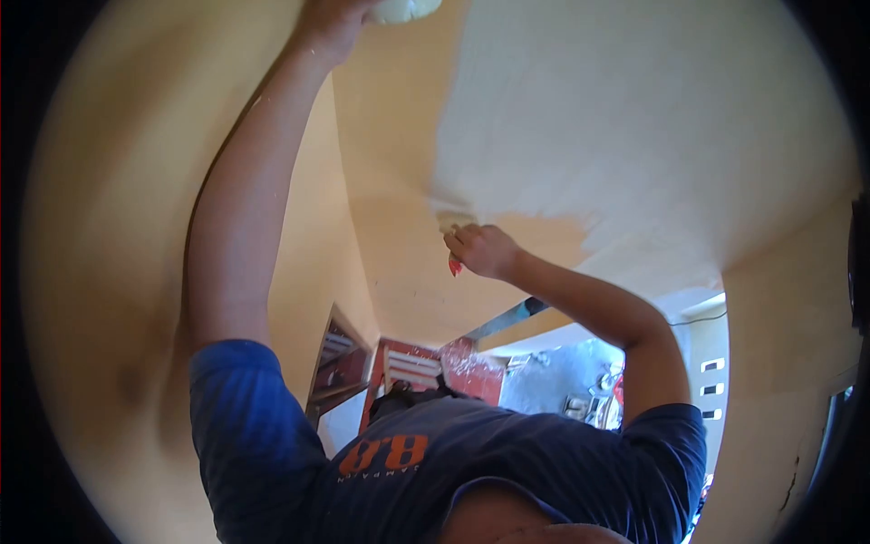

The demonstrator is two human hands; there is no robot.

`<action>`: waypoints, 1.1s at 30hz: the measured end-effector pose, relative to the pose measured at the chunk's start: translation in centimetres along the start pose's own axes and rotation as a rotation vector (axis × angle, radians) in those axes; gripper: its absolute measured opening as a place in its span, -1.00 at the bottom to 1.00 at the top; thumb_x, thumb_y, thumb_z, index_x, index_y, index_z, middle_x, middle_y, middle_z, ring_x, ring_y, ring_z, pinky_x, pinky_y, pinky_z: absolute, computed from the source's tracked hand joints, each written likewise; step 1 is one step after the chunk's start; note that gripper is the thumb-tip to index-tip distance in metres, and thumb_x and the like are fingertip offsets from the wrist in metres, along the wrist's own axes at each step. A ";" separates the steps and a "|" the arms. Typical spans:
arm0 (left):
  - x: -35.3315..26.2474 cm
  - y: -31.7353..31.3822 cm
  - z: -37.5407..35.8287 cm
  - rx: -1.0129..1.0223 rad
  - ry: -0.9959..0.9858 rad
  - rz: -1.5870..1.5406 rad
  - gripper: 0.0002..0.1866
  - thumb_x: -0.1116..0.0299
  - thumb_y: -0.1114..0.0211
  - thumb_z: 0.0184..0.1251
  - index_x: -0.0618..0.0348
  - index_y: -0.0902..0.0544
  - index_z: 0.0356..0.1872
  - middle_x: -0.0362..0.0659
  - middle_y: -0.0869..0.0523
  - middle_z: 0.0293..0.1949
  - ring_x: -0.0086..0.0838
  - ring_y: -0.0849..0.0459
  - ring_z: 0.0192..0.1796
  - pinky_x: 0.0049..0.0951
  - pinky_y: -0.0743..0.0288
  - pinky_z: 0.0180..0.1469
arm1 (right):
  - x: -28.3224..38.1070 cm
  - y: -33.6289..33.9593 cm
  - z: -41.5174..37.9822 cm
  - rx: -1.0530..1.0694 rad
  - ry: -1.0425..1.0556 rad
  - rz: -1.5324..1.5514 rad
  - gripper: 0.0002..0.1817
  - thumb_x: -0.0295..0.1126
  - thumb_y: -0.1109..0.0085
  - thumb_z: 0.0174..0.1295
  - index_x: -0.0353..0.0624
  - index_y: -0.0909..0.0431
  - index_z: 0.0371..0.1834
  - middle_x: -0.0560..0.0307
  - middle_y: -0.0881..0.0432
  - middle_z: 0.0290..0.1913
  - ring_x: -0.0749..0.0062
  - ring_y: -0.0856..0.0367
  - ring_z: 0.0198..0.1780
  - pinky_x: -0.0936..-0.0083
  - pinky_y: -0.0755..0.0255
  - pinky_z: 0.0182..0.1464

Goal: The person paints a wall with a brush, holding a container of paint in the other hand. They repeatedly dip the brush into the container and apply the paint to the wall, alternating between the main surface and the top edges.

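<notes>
My right hand [485, 251] is closed round a paintbrush [456, 222] with a red handle end sticking out below the fingers. The bristles rest against the wall at the lower left border of a pale painted area [580, 118]. Beige-orange wall [390, 136] shows to the left of and below that area. At the top edge, my left hand [333, 27] is raised and partly cut off, with its fingers at a pale container [403, 9] that is also cut off by the frame.
A wall corner runs down on the left, beside my raised arm. Far below lie a red floor [485, 367] with white specks, a white slatted item [412, 370] and a grey floor [544, 385] with assorted objects. Another wall [788, 299] stands at the right.
</notes>
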State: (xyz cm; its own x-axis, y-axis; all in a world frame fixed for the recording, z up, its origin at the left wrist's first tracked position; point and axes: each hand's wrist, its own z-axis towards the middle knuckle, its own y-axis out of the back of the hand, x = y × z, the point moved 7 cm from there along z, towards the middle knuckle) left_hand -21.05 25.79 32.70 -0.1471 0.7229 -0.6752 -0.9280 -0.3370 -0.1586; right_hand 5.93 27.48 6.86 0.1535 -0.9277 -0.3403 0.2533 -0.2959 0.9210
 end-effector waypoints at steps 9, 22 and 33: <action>-2.8 -2.9 -0.4 0.053 -0.209 0.068 -0.01 -0.01 -0.48 -0.15 0.21 -0.15 0.29 -0.04 -0.39 0.18 -0.28 -0.34 0.26 -0.21 -0.27 0.29 | 3.7 -11.2 -13.1 -0.460 -1.021 1.186 -0.69 -0.36 -0.09 0.18 -0.24 -0.44 -0.04 0.03 -0.61 -0.21 0.20 -0.63 -0.26 0.43 -0.55 -0.19; -1.1 2.0 -0.7 -0.121 -0.038 0.049 -0.36 0.32 -0.21 0.17 0.13 -0.19 0.28 -0.04 -0.27 0.28 -0.16 -0.17 0.36 0.19 -0.04 0.36 | 6.3 -4.2 -19.1 -1.552 -1.072 2.611 -0.73 -0.34 0.00 0.27 -0.21 -0.41 -0.02 0.05 -0.58 -0.15 0.35 -0.63 -0.23 0.53 -0.65 -0.24; -1.1 5.8 1.4 0.080 0.035 -0.177 -0.37 0.40 -0.15 0.12 0.25 -0.22 0.26 0.03 -0.26 0.29 0.01 -0.18 0.35 0.16 -0.10 0.35 | 8.5 1.2 -19.4 -1.773 -0.536 3.124 -0.65 -0.30 0.08 0.31 -0.38 -0.41 -0.01 -0.18 -0.58 -0.08 0.16 -0.65 -0.12 0.42 -0.67 -0.22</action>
State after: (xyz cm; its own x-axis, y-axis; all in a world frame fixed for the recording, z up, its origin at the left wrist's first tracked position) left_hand -26.72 23.87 33.56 0.0316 0.7448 -0.6665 -0.9627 -0.1566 -0.2206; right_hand 26.11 23.66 1.41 0.6865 0.6778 -0.2633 -0.1215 -0.2501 -0.9606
